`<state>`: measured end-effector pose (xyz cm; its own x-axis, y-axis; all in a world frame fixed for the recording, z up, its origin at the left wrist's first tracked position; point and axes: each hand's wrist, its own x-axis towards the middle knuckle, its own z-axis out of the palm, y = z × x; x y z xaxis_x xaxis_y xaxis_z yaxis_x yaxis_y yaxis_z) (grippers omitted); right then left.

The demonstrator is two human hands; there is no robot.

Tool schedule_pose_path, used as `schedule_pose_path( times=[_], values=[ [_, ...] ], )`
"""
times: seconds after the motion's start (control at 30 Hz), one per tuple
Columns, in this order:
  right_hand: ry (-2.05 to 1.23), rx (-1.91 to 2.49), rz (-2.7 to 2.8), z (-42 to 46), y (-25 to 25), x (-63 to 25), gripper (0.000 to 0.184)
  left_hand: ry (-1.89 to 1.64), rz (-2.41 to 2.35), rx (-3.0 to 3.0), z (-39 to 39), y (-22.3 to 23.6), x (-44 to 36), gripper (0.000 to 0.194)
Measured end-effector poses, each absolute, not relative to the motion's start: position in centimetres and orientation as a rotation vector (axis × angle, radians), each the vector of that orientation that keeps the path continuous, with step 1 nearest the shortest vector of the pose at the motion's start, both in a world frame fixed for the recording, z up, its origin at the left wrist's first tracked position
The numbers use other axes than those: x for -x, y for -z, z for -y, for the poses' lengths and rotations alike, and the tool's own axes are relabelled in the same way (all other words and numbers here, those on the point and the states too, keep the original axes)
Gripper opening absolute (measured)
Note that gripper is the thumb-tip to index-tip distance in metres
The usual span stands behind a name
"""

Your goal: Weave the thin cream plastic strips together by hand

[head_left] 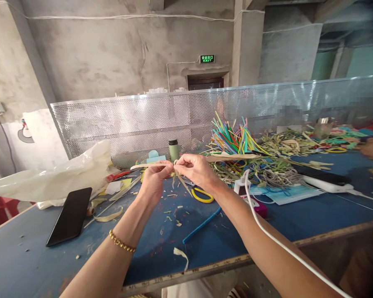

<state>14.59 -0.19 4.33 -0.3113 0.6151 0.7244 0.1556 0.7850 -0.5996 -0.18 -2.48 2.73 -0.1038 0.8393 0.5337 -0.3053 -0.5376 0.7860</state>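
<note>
Above the blue table, my left hand point(155, 178) and my right hand point(195, 169) meet with fingertips pinched close together. A pale flat strip point(143, 166) runs through my left fingers and sticks out to the left. Between the two hands the strip forms a small knot or loop point(175, 162), and a loose end point(183, 183) hangs below my right fingers. My right fingertips grip it at that knot; they partly hide it. Just under my right hand lie scissors with yellow handles point(202, 196).
A black phone point(69, 216) and a plastic bag point(71, 171) are at left. Behind stands a green bottle point(173, 150) before a perforated metal screen point(136, 124). Colourful sticks point(233, 138), strips and a mask point(290, 193) lie right. A white cable point(261, 227) crosses my right arm.
</note>
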Motion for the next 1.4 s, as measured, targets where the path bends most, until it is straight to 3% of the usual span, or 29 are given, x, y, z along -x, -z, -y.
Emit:
schedule_pose_path(
  times=[0.33, 0.7, 1.4],
  values=[
    [-0.694, 0.635, 1.833, 0.53, -4.22, -14.59, 0.022, -1.806, -0.684, -1.282, 2.45, -2.62, 0.28, 0.024],
    [-0.491, 0.636, 1.814, -0.01, -4.25, -14.66, 0.013, -1.805, -0.774, -1.409, 2.68, -2.90, 0.50, 0.019],
    [-0.596, 0.646, 1.780, 0.19, -4.15, -14.39, 0.016, -1.757, -0.821, -1.459, 2.99, -3.10, 0.50, 0.015]
  ],
)
